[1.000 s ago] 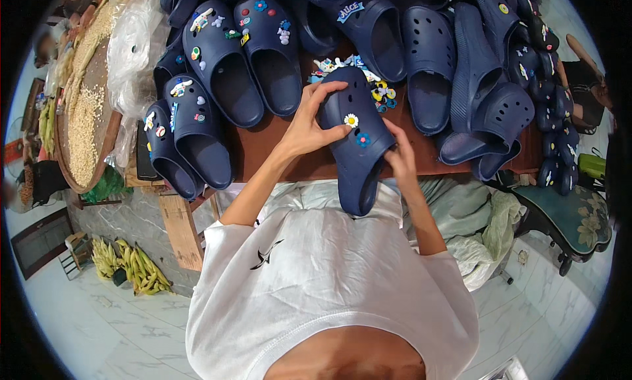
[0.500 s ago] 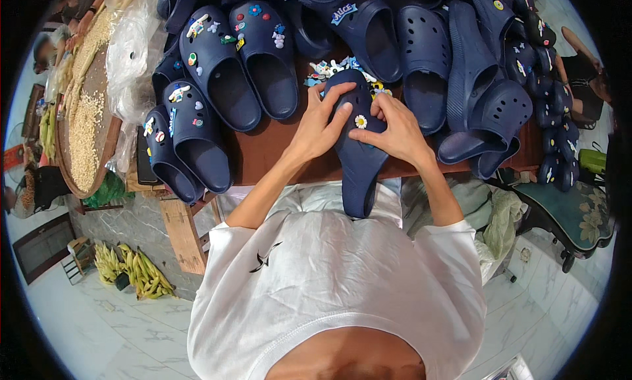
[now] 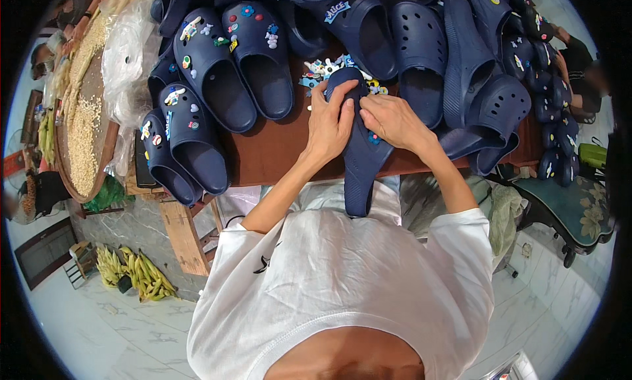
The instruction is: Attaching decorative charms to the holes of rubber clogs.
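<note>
A navy blue clog [image 3: 363,172] is between my hands at the table's front edge, its heel strap end pointing down toward my shirt. My left hand [image 3: 331,120] grips its left side, fingers curled over the toe part. Bunched fingers of my right hand [image 3: 399,121] press against the clog's upper from the right, the thumb lying across it. Just under that thumb shows a small blue and red charm [image 3: 374,137]. Whether a further charm sits under the right fingers is hidden. Behind the toe lies a pile of colourful shoe charms [image 3: 322,69].
Decorated navy clogs [image 3: 209,70] stand on the left of the brown table [image 3: 276,149]. Plain clogs [image 3: 419,57] and a tipped pile are on the right. Plastic bags [image 3: 131,64] and a tray of pale kernels [image 3: 84,139] lie farther left. Bananas [image 3: 148,274] rest on the floor.
My right hand has turned and closed, its fingers now bunched over the clog's upper. The white daisy charm is covered, and a blue and red charm shows below the thumb.
</note>
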`<state>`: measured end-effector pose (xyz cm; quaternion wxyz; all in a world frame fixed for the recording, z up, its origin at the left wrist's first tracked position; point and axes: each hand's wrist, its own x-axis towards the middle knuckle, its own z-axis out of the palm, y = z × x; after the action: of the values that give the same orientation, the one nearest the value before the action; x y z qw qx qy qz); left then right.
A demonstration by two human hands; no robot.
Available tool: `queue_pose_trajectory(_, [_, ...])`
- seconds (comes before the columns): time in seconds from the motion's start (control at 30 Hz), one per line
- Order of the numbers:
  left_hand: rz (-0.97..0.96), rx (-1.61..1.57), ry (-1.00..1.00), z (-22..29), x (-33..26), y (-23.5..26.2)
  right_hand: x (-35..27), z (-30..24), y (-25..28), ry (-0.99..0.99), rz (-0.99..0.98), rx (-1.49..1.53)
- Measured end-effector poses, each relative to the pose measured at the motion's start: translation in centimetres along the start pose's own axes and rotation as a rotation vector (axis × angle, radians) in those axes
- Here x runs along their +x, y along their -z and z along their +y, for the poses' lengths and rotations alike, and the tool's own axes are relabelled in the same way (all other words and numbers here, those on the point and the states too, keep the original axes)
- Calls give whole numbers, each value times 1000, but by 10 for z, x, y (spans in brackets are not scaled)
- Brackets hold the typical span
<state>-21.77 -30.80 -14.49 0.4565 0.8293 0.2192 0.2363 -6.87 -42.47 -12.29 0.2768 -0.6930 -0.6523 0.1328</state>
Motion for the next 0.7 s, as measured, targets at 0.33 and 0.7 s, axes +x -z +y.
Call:
queue_pose_trajectory(0.33, [60,-88,1,-12,-8,5,-2,26,-11,4,-5,164])
queue_pose_trajectory(0.7, [160,-472,269,-15,-20,1,-1,32,-34,-714,201,295])
